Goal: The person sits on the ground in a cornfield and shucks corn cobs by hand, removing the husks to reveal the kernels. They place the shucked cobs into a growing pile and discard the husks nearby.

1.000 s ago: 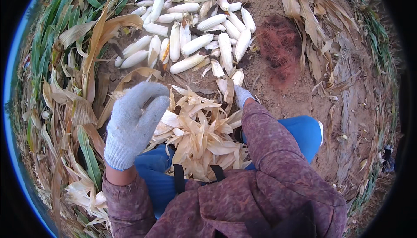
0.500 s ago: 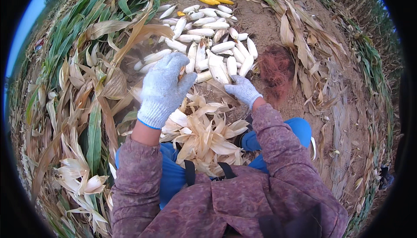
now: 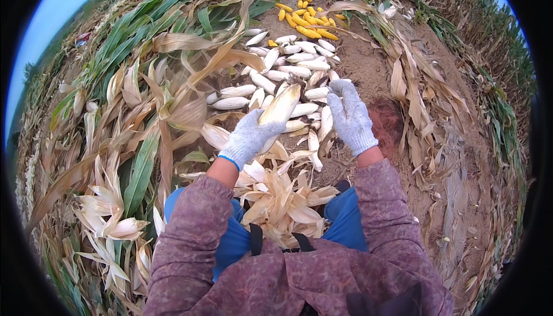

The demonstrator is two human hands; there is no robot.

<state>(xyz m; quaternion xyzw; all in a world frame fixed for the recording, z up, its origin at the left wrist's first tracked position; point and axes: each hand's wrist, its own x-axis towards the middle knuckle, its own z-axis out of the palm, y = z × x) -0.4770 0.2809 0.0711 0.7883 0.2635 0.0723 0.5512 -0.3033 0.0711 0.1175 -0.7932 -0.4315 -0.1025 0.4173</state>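
Left hand (image 3: pixel 250 137) gripped 1 pale husk-covered corn ear (image 3: pixel 281 104), which angled up-right from it. Right hand (image 3: pixel 349 117) was spread, empty, right of the ear. Risk: 1-handed low grip could've let it slip onto dry corn husks (image 3: pixel 288 203) below.

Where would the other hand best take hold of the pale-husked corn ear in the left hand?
Probably by the far end of the pale-husked corn ear, coming from the right: the ear slants away and rightward out of the left hand, which covers its near part, leaving that end exposed beside the open right hand.
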